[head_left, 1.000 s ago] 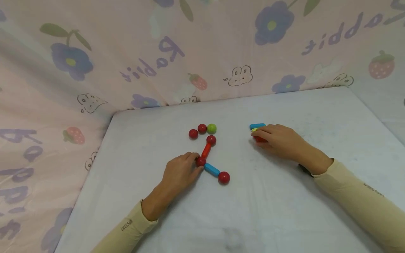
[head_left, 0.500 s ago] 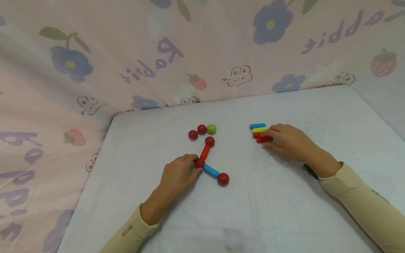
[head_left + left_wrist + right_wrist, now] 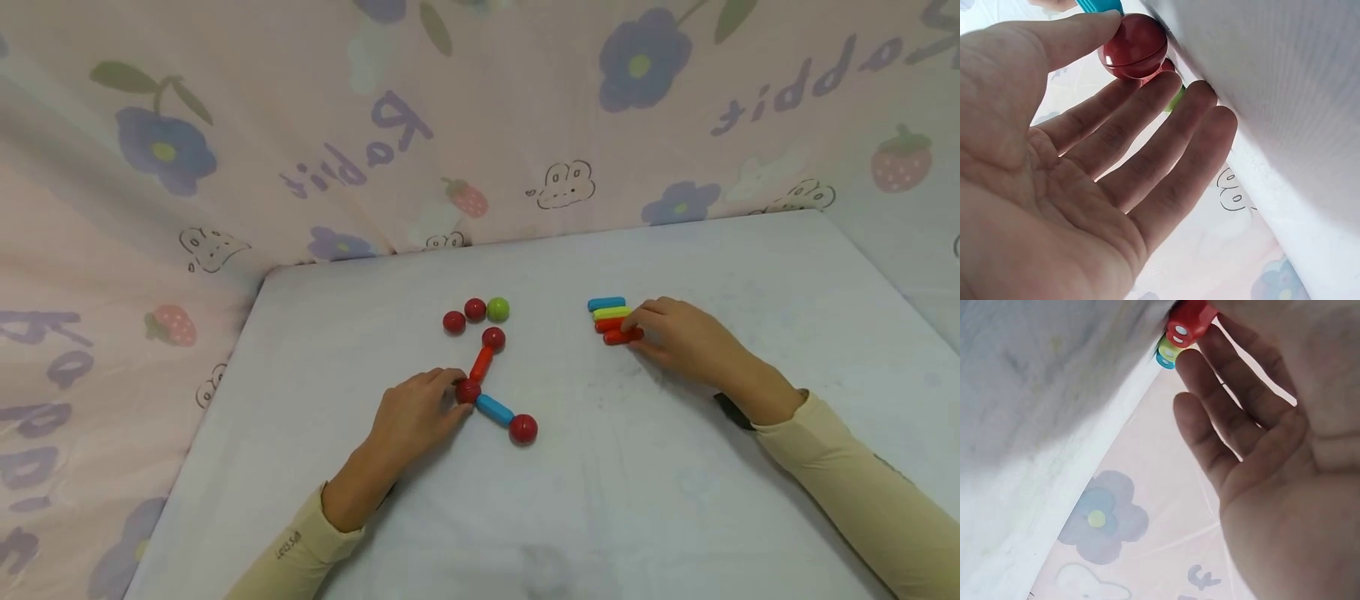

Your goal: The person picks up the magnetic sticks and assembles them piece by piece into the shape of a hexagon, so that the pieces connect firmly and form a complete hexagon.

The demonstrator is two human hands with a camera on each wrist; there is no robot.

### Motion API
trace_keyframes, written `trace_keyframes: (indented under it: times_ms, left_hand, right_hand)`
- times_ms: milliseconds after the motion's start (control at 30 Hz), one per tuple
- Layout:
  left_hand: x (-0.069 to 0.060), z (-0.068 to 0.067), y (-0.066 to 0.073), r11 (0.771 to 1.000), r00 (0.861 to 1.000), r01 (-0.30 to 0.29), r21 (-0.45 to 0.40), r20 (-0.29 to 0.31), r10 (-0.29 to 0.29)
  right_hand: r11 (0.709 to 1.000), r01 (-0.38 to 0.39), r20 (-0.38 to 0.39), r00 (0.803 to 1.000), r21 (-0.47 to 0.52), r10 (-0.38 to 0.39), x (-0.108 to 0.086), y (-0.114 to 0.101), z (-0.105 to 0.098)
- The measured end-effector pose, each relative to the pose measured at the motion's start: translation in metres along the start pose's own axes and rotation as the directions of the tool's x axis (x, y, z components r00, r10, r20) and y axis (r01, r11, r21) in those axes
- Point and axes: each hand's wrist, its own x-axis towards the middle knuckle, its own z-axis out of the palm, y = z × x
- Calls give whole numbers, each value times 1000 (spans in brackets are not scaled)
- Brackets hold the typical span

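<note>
In the head view, my left hand (image 3: 416,417) pinches a red ball (image 3: 468,391) between thumb and fingertips. That ball is the corner of a bent chain. A red rod (image 3: 482,364) runs from it to a far red ball (image 3: 493,338), and a blue rod (image 3: 495,409) to a near red ball (image 3: 522,429). The left wrist view shows the thumb on the held red ball (image 3: 1138,47). On the right, my right hand (image 3: 686,342) pinches the right end of the nearest red rod (image 3: 618,337); its thumb is mostly hidden. Another red rod (image 3: 609,325) lies just behind.
A yellow-green rod (image 3: 612,313) and a blue rod (image 3: 606,303) lie behind the red rods in a row. Beyond the chain sit two loose red balls (image 3: 453,322) and a green ball (image 3: 498,309). A patterned curtain (image 3: 480,125) hangs along the white table's (image 3: 600,500) back edge.
My right hand has drawn back to the right, uncovering the row of rods, and the nearest red rod now stands slightly offset. My left hand keeps its hold on the corner ball.
</note>
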Motion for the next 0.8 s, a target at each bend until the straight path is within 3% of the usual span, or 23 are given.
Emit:
trace_keyframes:
  times_ms: [400, 800]
  left_hand:
    - [-1, 0, -1, 999, 1000, -29, -31, -6, 29]
    - [-1, 1, -1, 998, 998, -55, -42, -24, 54]
  right_hand:
    - [996, -91, 109, 990, 20, 88, -1, -2, -3]
    - [995, -102, 106, 989, 13, 100, -2, -3, -2]
